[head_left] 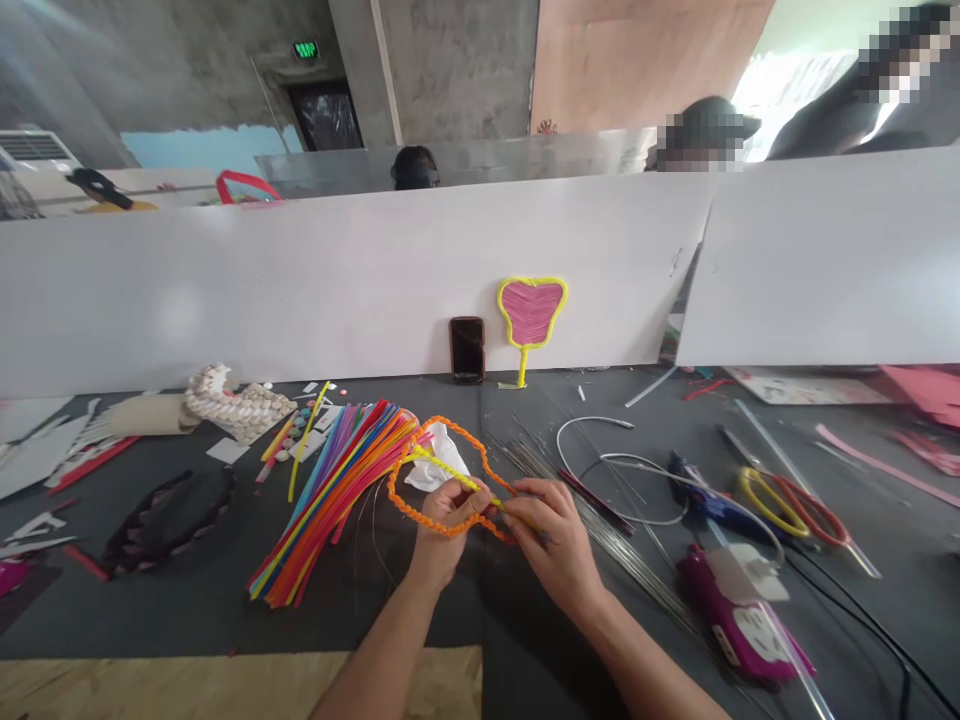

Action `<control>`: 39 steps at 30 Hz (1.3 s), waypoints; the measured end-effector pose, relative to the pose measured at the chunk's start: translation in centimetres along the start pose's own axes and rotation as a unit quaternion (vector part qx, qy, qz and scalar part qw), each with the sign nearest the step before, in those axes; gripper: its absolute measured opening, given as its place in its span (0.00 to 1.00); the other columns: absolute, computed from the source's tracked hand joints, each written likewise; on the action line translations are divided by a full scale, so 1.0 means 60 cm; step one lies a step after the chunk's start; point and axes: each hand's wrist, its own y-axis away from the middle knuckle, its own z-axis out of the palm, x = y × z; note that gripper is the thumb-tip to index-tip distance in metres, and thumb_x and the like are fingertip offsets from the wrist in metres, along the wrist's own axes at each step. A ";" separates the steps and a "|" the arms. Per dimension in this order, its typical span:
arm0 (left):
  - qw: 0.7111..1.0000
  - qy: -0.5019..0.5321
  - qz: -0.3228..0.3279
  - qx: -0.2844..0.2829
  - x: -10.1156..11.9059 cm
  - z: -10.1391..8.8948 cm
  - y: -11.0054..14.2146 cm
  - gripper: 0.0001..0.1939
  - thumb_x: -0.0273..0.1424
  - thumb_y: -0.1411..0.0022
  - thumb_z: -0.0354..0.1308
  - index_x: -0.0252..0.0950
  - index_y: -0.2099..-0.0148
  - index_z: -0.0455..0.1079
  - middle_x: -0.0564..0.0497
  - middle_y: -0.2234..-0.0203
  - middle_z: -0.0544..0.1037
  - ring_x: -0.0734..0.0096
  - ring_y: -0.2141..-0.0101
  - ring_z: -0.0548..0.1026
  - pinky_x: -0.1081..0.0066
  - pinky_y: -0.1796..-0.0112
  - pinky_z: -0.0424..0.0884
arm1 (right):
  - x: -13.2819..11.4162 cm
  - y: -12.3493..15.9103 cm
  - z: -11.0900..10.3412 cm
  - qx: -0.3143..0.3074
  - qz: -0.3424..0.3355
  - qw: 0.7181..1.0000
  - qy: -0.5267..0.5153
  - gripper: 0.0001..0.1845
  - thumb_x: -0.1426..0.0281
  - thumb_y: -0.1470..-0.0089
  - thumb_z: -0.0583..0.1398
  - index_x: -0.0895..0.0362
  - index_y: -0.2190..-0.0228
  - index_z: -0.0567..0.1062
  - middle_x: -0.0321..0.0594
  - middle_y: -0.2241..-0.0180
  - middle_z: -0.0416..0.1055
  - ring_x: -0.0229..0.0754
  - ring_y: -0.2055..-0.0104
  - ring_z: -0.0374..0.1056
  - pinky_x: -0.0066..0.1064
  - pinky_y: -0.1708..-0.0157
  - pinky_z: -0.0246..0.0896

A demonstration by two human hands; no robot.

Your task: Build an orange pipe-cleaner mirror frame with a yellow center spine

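Note:
An orange twisted pipe-cleaner loop (pixel 396 500) hangs between my hands over the dark table. Through it runs a yellow pipe cleaner (pixel 442 465), its far end pointing up and left. My left hand (pixel 441 530) is closed on the loop's near side and the yellow strand, thumb and fingers pinched together. Fingers of my right hand (pixel 553 535) pinch the yellow pipe cleaner where it meets the loop's right side; the exact grip is partly hidden. Just beyond the loop lies a crumpled white tissue (pixel 442 462).
Left of my hands lies a bundle of coloured pipe cleaners (pixel 322 510), near a dark headband (pixel 169 525). At the right are wires (pixel 637 560), scissors (pixel 780 500), a blue glue gun (pixel 705 490) and a magenta device (pixel 739 620). A phone (pixel 467 350) and a pink-yellow fan shape (pixel 532 312) lean on the partition.

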 end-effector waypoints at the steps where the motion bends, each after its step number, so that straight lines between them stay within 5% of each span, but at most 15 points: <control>1: 1.000 -0.003 0.000 0.004 0.000 0.001 0.000 0.11 0.36 0.53 0.66 0.33 0.73 0.73 0.54 0.79 0.74 0.73 0.76 0.71 0.72 0.70 0.69 | 0.001 0.000 -0.001 0.003 -0.013 1.000 0.017 0.08 0.72 0.45 0.58 0.51 0.68 0.77 0.42 0.63 0.71 0.44 0.59 0.66 0.38 0.60 0.65; 7: 1.000 -0.015 0.000 0.012 -0.005 0.004 0.001 0.13 0.38 0.55 0.67 0.33 0.76 0.72 0.52 0.79 0.75 0.72 0.76 0.71 0.72 0.71 0.67 | 0.004 0.000 -0.003 0.002 -0.051 0.995 0.081 0.09 0.75 0.46 0.58 0.51 0.69 0.77 0.40 0.67 0.71 0.43 0.63 0.62 0.38 0.62 0.60; 18: 0.995 0.049 -0.062 -0.056 0.001 0.002 0.006 0.12 0.38 0.50 0.64 0.34 0.70 0.70 0.52 0.78 0.75 0.73 0.78 0.72 0.73 0.75 0.68 | -0.004 -0.002 -0.006 0.019 -0.069 0.993 0.098 0.10 0.76 0.46 0.58 0.50 0.70 0.77 0.40 0.66 0.71 0.43 0.63 0.61 0.38 0.62 0.58; 39: 0.998 -0.061 0.030 0.010 -0.013 0.006 0.001 0.11 0.36 0.54 0.67 0.34 0.75 0.73 0.52 0.79 0.74 0.71 0.75 0.70 0.73 0.71 0.66 | -0.005 0.000 -0.007 -0.019 -0.069 0.988 0.136 0.09 0.75 0.46 0.58 0.52 0.75 0.74 0.35 0.72 0.73 0.40 0.68 0.62 0.36 0.63 0.51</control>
